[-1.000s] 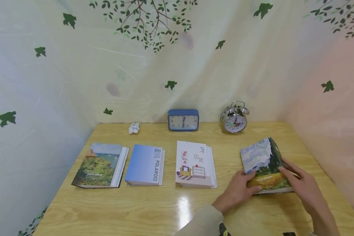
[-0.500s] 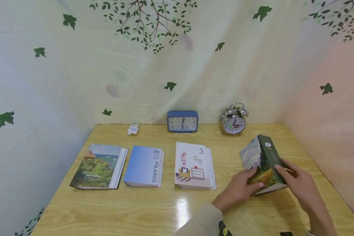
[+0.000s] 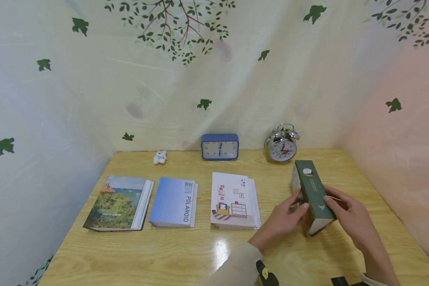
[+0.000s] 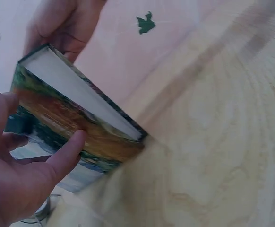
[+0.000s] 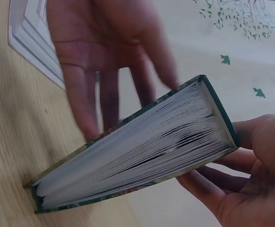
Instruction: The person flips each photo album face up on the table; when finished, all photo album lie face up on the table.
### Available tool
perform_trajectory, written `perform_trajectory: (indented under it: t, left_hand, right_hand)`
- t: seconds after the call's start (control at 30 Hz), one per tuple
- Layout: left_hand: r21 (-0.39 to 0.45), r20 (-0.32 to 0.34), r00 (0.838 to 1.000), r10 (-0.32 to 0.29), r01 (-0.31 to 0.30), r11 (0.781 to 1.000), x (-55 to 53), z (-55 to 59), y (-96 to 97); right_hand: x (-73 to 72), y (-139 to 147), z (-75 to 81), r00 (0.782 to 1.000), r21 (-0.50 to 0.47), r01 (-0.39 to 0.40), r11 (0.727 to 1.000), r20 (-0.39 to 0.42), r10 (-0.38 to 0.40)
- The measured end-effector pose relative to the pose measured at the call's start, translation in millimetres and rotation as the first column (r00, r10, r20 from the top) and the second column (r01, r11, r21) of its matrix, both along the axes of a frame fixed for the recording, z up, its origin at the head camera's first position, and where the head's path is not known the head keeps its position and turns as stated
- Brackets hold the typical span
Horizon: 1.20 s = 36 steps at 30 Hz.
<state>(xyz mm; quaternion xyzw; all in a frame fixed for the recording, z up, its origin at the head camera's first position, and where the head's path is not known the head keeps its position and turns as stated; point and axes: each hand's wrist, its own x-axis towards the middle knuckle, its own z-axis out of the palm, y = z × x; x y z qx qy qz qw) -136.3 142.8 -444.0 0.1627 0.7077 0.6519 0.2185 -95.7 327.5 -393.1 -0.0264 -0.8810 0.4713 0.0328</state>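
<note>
A photo album [image 3: 312, 186] with a painted landscape cover stands on its page edge at the right of the table, its dark green spine upward. The left hand [image 3: 280, 222] lies against the front cover; in the right wrist view its fingers look mostly straight. On the other side, the right hand [image 3: 350, 216] holds the album at the spine and back cover with bent fingers. The left wrist view shows the left thumb [image 4: 69, 153] on the painted cover. Thick pages [image 5: 142, 146] show at the album's end in the right wrist view.
Three more albums lie flat in a row: a seaside one [image 3: 118, 202], a blue one [image 3: 173, 201] and a white one [image 3: 232, 200]. Behind them stand a small white figurine [image 3: 160, 157], a blue clock [image 3: 219, 147] and a silver alarm clock [image 3: 282, 143], near the curtain.
The album has turned from lying tilted, front cover up, to standing with its spine up. Both hands have shifted slightly left along with it.
</note>
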Motion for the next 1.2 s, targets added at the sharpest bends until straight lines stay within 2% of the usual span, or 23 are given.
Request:
perform_trajectory:
  t: [0.07,0.17,0.37,0.53,0.63,0.8,0.87,1.0,1.2]
  left_hand:
    - [0.038,0.011,1.000,0.009,-0.010,0.999,-2.7,6.8,-3.8]
    - [0.013,-0.054,0.998,0.015,-0.015,1.000,-7.3,15.1,-11.1]
    - [-0.114,-0.220,0.975,-0.013,-0.013,0.993,-14.4,23.6,-26.7]
    - [-0.251,-0.312,0.950,-0.019,-0.064,0.966,-16.5,27.2,-34.7]
    - [-0.332,-0.316,0.949,-0.014,-0.097,0.938,-15.9,29.8,-37.4]
    - [-0.436,-0.253,0.967,0.024,-0.136,0.890,-15.0,30.7,-37.4]
    - [-0.460,-0.238,0.971,0.033,-0.143,0.876,-15.0,28.8,-36.2]
    - [-0.481,-0.223,0.974,0.024,-0.132,0.867,-14.0,23.0,-32.6]
    - [-0.497,-0.208,0.978,-0.003,-0.103,0.862,-10.9,15.5,-27.4]
  right_hand:
    - [-0.9,-5,0.7,1.000,0.011,-0.009,1.000,-0.004,0.009]
    - [-1.7,-11,0.1,1.000,0.014,-0.025,1.000,-0.002,0.025]
    - [-4.5,-18,-6.7,0.995,0.007,-0.086,0.996,0.047,0.085]
    - [-5.6,-24,-17.3,0.985,0.008,-0.143,0.990,0.097,0.142]
    - [-6.3,-28,-23.8,0.979,0.015,-0.153,0.988,0.136,0.149]
    - [-8.1,-29,-31.3,0.968,0.114,-0.132,0.985,0.231,0.103]
    - [-9.4,-28,-34.3,0.964,0.163,-0.130,0.978,0.250,0.086]
    - [-14.1,-21,-39.9,0.967,0.252,-0.139,0.958,0.243,0.077]
    - [-19.2,-13,-44.8,0.962,0.310,-0.150,0.939,0.266,0.066]
